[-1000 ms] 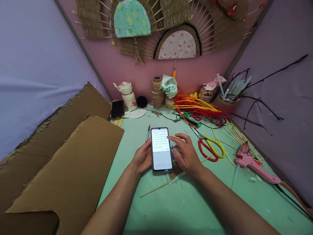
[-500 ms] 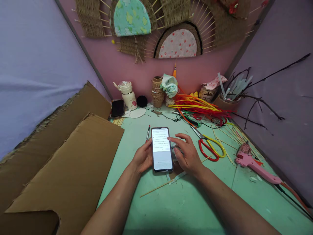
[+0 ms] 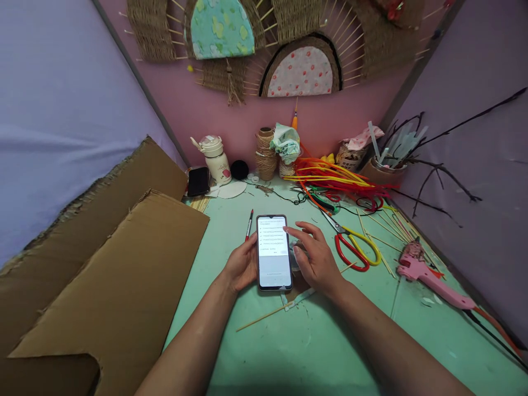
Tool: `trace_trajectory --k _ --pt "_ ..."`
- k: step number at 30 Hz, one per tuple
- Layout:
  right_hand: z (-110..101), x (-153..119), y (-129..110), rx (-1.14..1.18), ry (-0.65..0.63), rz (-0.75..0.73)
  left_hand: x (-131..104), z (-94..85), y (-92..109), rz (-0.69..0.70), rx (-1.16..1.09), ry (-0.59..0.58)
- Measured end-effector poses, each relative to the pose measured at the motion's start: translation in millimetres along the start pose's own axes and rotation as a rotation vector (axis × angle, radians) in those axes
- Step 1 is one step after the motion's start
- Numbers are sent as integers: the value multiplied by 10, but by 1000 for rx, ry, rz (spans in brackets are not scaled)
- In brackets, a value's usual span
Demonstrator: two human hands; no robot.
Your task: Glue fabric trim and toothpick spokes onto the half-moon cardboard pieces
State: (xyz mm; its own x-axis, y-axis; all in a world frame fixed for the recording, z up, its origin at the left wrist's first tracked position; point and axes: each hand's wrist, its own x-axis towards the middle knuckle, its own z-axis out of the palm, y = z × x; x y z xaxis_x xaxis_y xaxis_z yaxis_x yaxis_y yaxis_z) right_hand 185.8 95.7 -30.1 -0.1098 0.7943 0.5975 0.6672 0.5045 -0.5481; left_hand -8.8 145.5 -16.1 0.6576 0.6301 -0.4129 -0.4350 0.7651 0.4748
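Observation:
A lit smartphone with lines of text on its screen is held upright over the table. My left hand grips it along its left side, the fingers partly hidden behind it. My right hand hovers at the right edge with fingers apart, the index fingertip at the upper right of the screen. Under and behind the phone, a brown piece with pale strips is partly covered. A thin wooden stick lies just below, and a pen rests beyond my left hand.
Cardboard sheets cover the left side. To the right lie red-and-yellow scissors, loose sticks and a pink glue gun with its cord. Along the back stand a white bottle, a twine spool and orange pipe cleaners. Branches jut out at right.
My right index finger has shifted slightly up along the screen's right edge. The text on the phone sits a little differently. My left hand keeps its hold.

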Motion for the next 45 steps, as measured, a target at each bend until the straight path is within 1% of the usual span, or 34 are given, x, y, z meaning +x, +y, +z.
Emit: trace_trajectory --k 5,9,15,20,23,26,30,32,35,38,45 --pt "-5 -8 0 16 44 -57 1 -1 3 -15 -1 -12" --pt "-10 -12 2 25 43 -81 5 -4 -3 1 -7 -40" --pt "1 -8 8 -9 33 -7 7 -30 -7 -5 -7 -47" --pt "4 -8 10 -11 21 -6 13 -39 -7 -15 -12 -36" --pt "-1 -13 6 5 38 -31 15 -35 -12 5 -22 -43" --pt "-8 -15 2 24 56 -74 11 -26 -13 2 -21 -24" --pt "-22 -11 -4 28 40 -100 9 -11 -10 -2 -16 -31" --pt "-24 -8 -6 24 23 -94 9 -5 -8 0 -11 -30" --pt "-17 -6 -1 1 21 -45 7 -4 -8 3 0 -19" --pt "-8 -5 6 -19 17 -8 8 -25 -8 -3 4 -41" --pt "-6 -8 -1 -3 0 -21 21 -59 -15 2 0 -35"
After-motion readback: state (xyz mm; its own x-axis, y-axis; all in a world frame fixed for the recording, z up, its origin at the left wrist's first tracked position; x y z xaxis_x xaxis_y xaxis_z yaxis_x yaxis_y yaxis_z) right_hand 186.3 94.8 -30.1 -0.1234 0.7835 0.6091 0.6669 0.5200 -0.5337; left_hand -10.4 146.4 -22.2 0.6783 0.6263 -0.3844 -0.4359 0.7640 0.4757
